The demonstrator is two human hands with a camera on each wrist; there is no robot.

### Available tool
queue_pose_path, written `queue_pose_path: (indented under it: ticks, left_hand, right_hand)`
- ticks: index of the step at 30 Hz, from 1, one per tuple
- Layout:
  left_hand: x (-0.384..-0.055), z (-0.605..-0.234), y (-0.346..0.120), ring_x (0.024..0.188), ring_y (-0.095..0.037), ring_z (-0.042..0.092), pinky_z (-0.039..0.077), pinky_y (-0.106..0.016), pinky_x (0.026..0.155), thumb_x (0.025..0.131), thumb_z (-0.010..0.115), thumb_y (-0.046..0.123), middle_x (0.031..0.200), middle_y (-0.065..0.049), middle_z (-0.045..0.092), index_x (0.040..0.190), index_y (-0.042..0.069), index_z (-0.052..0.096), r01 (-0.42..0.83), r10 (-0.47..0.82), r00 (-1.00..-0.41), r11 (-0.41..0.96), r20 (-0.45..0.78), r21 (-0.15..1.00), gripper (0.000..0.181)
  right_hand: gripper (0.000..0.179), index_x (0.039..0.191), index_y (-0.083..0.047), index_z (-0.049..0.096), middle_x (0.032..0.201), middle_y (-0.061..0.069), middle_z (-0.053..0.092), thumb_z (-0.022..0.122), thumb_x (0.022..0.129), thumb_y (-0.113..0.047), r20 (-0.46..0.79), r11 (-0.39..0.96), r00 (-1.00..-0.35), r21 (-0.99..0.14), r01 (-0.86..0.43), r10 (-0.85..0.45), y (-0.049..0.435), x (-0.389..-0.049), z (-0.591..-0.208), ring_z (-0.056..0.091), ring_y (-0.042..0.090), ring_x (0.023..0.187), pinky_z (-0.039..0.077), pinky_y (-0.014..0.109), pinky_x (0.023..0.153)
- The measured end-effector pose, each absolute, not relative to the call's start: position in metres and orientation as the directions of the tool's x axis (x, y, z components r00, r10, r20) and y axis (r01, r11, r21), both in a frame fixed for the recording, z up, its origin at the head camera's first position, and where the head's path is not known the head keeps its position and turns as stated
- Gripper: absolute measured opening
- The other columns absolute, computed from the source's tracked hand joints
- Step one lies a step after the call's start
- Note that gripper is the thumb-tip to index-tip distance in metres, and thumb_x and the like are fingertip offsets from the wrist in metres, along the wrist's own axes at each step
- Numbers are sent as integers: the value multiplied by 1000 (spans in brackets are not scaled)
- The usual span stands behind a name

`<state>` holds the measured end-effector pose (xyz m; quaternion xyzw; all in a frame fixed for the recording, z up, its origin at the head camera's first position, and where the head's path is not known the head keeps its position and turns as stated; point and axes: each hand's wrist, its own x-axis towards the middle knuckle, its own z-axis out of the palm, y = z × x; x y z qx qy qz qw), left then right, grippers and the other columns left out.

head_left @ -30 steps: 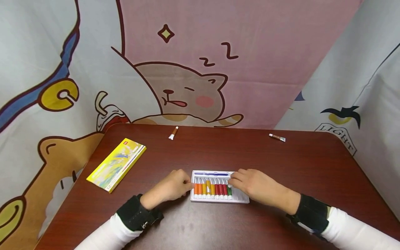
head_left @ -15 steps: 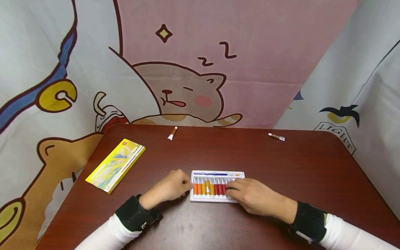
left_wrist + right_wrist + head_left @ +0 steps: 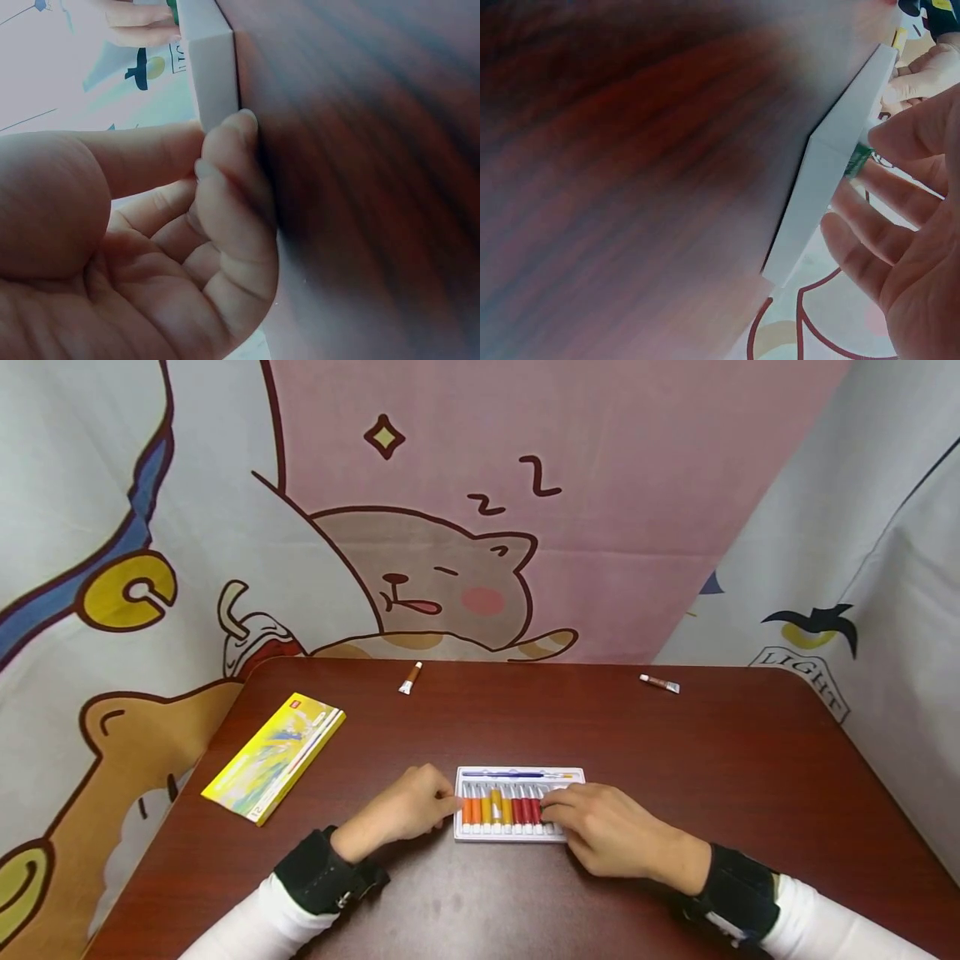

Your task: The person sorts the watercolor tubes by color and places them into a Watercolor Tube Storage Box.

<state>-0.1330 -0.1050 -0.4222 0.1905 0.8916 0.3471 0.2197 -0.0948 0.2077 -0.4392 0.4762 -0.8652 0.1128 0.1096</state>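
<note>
A white paint tray point(image 3: 517, 838) lies on the table, holding a row of orange, yellow and red paint tubes point(image 3: 495, 810) beneath a blue-handled paintbrush point(image 3: 502, 774). My left hand point(image 3: 408, 802) pinches the tray's left end between thumb and fingers; the left wrist view shows the white corner point(image 3: 214, 75) at the fingertips. Over the tray's right part is my right hand point(image 3: 611, 827). In the right wrist view, a green paint tube point(image 3: 857, 161) sits between its thumb and fingers, apparently pinched; the head view hides this tube under the hand.
A yellow paint box point(image 3: 273, 758) lies at the table's left. Toward the back edge are two loose brown tubes, one left of the middle point(image 3: 410, 677) and another brown tube point(image 3: 660, 683) at the right. A printed cloth hangs behind the table.
My right hand has shifted left and toward me, over the green paint tube, uncovering the tray's upper right corner and brush tip. My left hand stays at the tray's left end.
</note>
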Motion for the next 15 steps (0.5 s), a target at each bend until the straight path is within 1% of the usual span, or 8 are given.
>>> queue_pose_path:
  ticks: [6,8,9,11,13,15]
  left_hand:
    - [-134,-422,-105,49,-10,48,37,-26,48,102,69,13,57,-2,60,65,11,69,198,493,-833,690,-251,697,37]
    - [-134,-422,-105,49,-10,47,37,-26,48,102,69,13,58,-2,60,65,11,69,194,492,-832,689,-254,699,37]
    - [-134,-422,-105,49,-10,47,37,-26,48,102,69,13,58,-2,60,65,11,69,194,493,-832,689,-254,699,37]
    - [-134,-422,-105,49,-10,47,36,-26,48,102,68,12,57,-1,60,65,11,69,194,493,-832,687,-254,700,37]
    - [-134,-422,-105,49,-10,47,37,-26,48,102,69,12,57,-1,59,64,10,68,196,495,-832,687,-252,700,37]
    - [-133,-422,-105,48,-10,47,37,-26,48,102,69,12,57,-1,59,64,10,68,197,496,-831,686,-251,701,38]
  right_hand:
    - [24,106,-11,77,114,1,73,74,83,-4,282,566,-582,-142,-812,-763,207,-95,-435,71,17,103,59,38,86]
    - [23,105,-10,77,111,1,73,73,83,-2,291,597,-617,-165,-785,-731,207,-95,-433,71,16,100,59,38,83]
    - [22,104,-9,77,108,1,74,74,83,-2,299,622,-645,-182,-762,-703,208,-96,-431,71,15,97,60,37,80]
    - [19,101,-8,78,100,-1,73,75,83,-1,322,684,-715,-223,-694,-620,208,-97,-426,68,10,84,58,33,70]
    - [14,96,-8,78,91,-3,72,77,83,-2,328,742,-788,-281,-609,-522,207,-98,-421,60,5,72,53,28,62]
    - [8,89,-10,79,80,-8,68,80,84,-5,288,784,-855,-351,-513,-431,206,-98,-416,50,1,63,44,25,55]
